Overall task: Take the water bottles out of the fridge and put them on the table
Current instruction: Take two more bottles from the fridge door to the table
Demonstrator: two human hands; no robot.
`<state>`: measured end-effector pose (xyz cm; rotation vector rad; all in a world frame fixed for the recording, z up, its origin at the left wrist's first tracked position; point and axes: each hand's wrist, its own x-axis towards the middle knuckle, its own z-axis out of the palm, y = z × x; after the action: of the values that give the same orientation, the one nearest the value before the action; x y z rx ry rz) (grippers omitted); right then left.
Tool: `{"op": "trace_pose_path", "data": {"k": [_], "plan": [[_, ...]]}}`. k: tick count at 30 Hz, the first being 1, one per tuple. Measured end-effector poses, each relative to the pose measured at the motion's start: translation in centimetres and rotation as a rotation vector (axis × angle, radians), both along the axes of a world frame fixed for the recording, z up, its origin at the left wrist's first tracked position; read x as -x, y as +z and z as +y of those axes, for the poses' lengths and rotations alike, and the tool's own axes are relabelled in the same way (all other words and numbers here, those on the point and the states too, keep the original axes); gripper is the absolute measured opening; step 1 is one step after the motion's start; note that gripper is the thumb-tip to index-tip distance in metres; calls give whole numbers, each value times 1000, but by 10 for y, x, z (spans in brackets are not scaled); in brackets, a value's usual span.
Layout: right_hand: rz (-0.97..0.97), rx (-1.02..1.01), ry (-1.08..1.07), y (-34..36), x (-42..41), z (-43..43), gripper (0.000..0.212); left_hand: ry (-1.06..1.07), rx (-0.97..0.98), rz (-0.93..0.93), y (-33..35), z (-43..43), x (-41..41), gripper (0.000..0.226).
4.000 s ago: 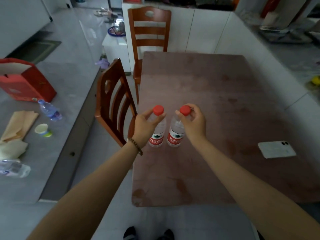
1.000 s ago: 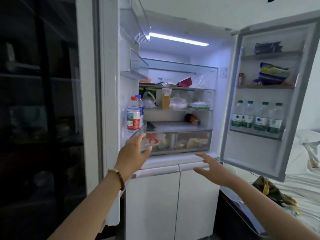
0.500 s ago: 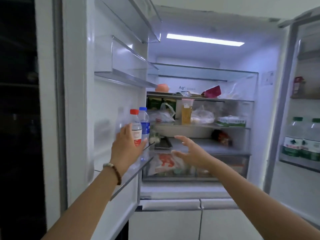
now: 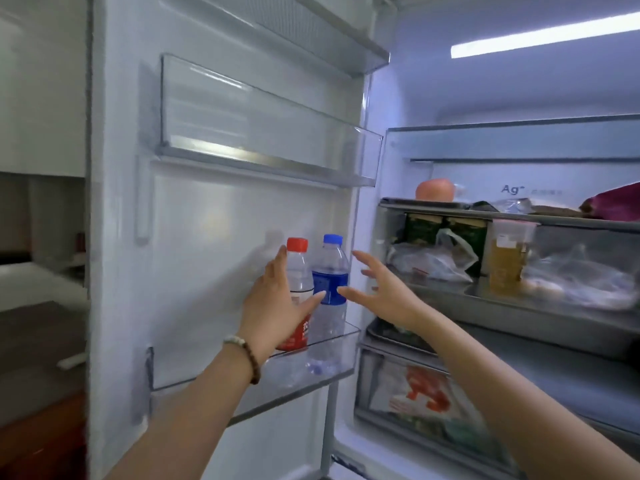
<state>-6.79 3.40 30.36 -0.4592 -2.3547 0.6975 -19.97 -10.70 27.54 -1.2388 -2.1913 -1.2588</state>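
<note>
On the back wall of the fridge in front of me, the marking "Ag+" is printed in grey; the smaller characters right beside it are too blurred to read. The red label on the red-capped water bottle shows white characters I cannot make out, partly behind my left hand. The blue label on the blue-capped water bottle carries no print I can read.

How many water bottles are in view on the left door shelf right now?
2: a red-capped bottle behind the left hand, and a blue-capped bottle right beside it, near the right hand. Others elsewhere may be out of view.
</note>
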Motion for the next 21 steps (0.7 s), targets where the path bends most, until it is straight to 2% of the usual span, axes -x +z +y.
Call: {"op": "trace_pose_path", "data": {"k": [4,10,13,18,21], "plan": [[37,107,182,2,20,21,75,32,-81,-128,4,11,-8,88],[234,445,375,-11,48,26,58,-2,-227,-401,-3,17,-12,62],[314,559,421,-17,58,22,40,2,-267,-437,-5,17,-15,53],[465,609,406,-21,67,15,52,72,-357,-430,0,26,-22,46],[529,617,431,-18,68,13,42,140,-415,-358,7,32,-25,42]]}}
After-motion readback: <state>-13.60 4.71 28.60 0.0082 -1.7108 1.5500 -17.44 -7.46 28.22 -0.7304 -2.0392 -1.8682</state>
